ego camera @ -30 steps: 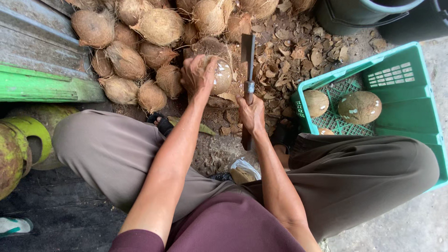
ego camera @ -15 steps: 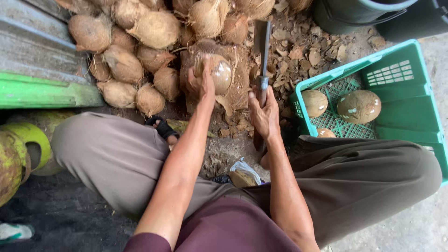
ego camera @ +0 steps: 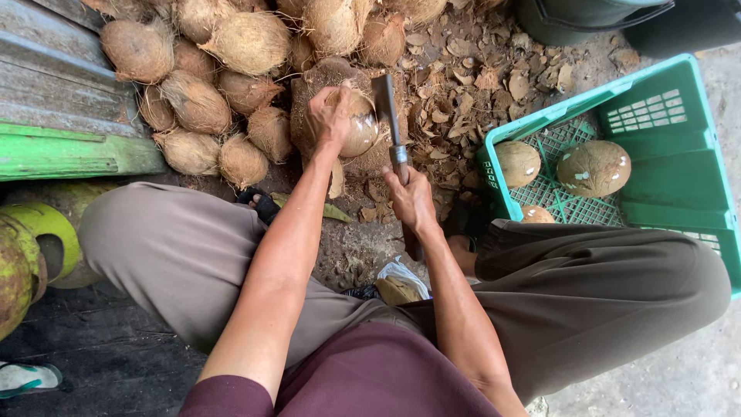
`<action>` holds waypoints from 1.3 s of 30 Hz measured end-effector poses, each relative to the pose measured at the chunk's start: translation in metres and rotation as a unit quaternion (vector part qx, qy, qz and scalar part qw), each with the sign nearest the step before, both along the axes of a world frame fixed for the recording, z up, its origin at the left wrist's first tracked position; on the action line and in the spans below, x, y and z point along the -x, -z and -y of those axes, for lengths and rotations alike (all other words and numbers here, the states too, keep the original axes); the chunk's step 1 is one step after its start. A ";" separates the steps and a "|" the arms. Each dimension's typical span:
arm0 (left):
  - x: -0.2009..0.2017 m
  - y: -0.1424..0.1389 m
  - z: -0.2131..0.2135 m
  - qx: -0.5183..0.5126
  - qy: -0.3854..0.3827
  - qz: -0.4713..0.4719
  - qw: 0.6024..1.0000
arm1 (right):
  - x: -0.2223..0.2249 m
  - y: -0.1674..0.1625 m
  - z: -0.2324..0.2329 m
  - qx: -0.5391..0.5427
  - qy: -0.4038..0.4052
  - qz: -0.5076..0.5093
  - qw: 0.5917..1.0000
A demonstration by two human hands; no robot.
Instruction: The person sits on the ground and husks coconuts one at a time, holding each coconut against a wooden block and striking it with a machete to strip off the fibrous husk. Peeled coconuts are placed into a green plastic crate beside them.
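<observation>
- The left hand (ego camera: 330, 116) lay clamped over the top of a partly husked coconut (ego camera: 356, 127), fingers curled down round it, pinning it so it could not roll under a blow.
- That coconut sat on a worn stump-like block (ego camera: 324, 85) at the foot of the heap, which gave it a firm base off the littered ground.
- The right hand (ego camera: 411, 199) was closed in a full fist round the handle of a cleaver (ego camera: 386, 116), no gap showing between the fingers.
- The blade stood upright just beside the coconut's right flank, edge close to the shell, well clear of the left hand's knuckles, which looked to be why the grip sat on the far side.
- Unhusked coconuts (ego camera: 231, 46) were piled within arm's reach ahead and to the left, handy for the left hand.
- A green plastic crate (ego camera: 656, 177) stood by the right knee, holding three cleaned coconuts (ego camera: 593, 167), set apart from the rough ones.
- Husk chips (ego camera: 478, 85) lay scattered between block and crate, on the cleaver's side of the block.
- The person sat low with knees spread, so both arms reached straight down the middle.
</observation>
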State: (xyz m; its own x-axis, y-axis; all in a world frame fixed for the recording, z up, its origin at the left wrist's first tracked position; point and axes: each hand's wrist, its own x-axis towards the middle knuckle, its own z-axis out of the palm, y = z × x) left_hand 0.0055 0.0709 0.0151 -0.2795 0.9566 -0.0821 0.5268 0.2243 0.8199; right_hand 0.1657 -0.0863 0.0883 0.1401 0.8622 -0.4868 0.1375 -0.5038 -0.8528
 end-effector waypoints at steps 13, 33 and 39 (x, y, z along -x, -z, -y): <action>-0.004 0.001 0.002 -0.025 0.024 -0.007 0.999 | 0.009 0.006 -0.008 -0.002 0.006 0.047 0.999; 0.003 0.004 0.001 0.004 0.019 0.035 0.999 | 0.016 0.036 -0.005 -0.004 0.025 0.004 1.000; 0.000 0.005 0.005 -0.048 0.023 0.114 0.992 | 0.011 0.042 0.001 -0.059 0.082 -0.064 0.993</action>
